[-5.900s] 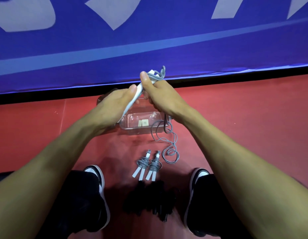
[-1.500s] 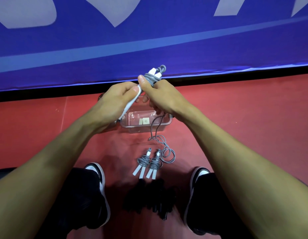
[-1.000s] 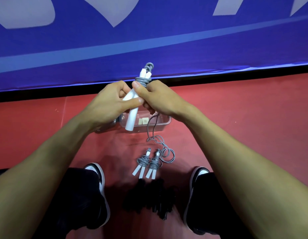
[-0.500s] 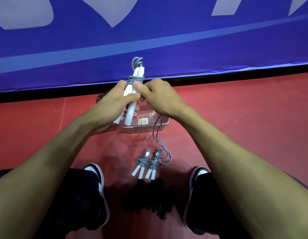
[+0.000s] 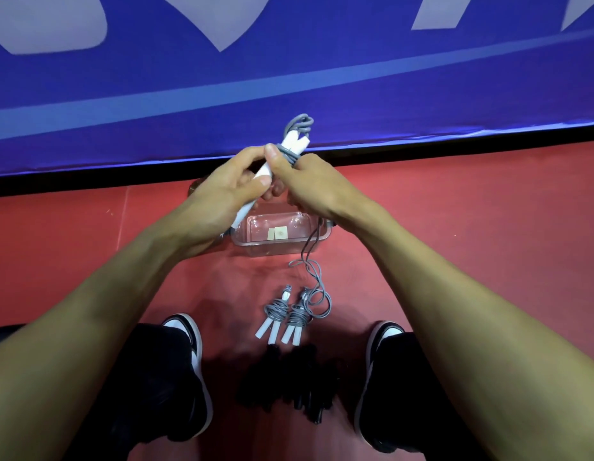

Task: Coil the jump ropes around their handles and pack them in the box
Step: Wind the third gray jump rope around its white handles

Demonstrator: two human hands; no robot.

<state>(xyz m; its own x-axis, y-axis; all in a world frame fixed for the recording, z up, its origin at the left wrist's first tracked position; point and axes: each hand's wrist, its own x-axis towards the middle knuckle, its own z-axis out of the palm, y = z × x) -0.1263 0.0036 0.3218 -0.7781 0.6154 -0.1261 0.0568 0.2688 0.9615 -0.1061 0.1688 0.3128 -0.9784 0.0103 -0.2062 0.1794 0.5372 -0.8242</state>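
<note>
Left hand [image 5: 222,191] is curled around the lower part of the white handles [image 5: 295,143], thumb laid across them; the handle pair runs diagonally up and right out of the fist, and a bottom end pokes out under the palm just above the box's left edge. Only the top ends and a short middle stretch of the handles show, the rest is covered by the fingers.

Right hand [image 5: 317,186] is closed on the same bundle from the right, thumb tip pressed at the grey rope [image 5: 300,123] wraps just below the handle tops. A few turns sit around the handles there and a small loop stands above the tops. How many turns: cannot tell, fingers cover them.

The loose end of the rope drops from under the right hand, crosses the right end of the clear plastic box [image 5: 282,249] and ends in a slack loop on the red floor [image 5: 488,227], touching or overlapping the right-hand coiled rope. Exact path through the palm is hidden.

The box sits on the floor directly below both hands, its far rim covered by them. Inside, two small tan labels or stickers; print unreadable.

Nearer the body, two coiled jump ropes [image 5: 285,314] lie side by side on the floor between the shoes, white handle ends toward the person. Below them is a dark pile of black jump ropes [image 5: 289,390], in shadow; count and shape hard to make out.

Black-and-white shoes [image 5: 189,341] at left and right, partly hidden by the forearms. Blue banner [image 5: 388,94] with pale lettering runs across the back, letters cut off at the top.
</note>
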